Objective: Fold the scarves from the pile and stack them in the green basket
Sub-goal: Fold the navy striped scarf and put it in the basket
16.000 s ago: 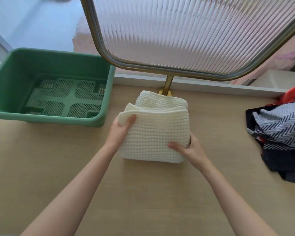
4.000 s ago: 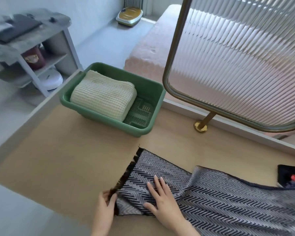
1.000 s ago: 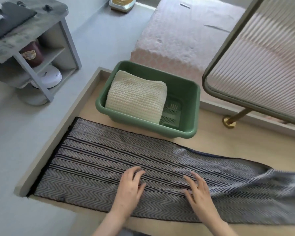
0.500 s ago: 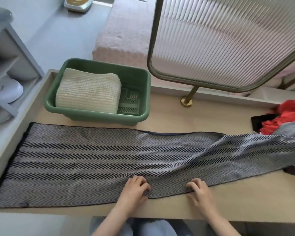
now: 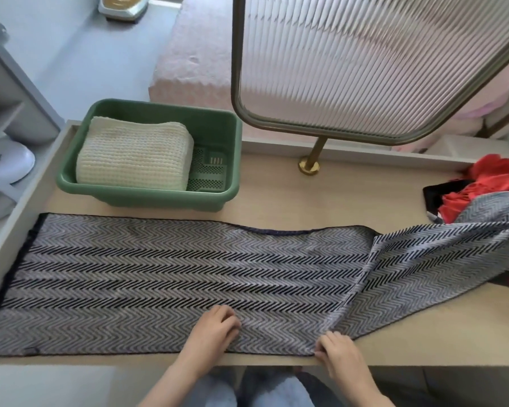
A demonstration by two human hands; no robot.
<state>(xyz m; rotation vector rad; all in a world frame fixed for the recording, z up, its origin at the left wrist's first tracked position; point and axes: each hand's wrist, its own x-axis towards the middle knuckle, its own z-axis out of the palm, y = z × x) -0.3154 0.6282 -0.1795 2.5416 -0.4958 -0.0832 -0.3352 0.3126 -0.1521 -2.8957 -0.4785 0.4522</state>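
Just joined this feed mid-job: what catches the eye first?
A long herringbone scarf lies spread along the table, the left hand resting on it with curled fingers and the right hand pinching its near edge. Behind it, at left, the green basket holds one folded cream scarf; a ribbed glass screen stands at the back.

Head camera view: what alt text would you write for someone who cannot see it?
A left hand and a right hand grip the near edge of a long black-and-grey herringbone scarf spread along a wooden table. Behind it a green basket holds one folded cream scarf; a pile of more scarves lies at the table's right end.
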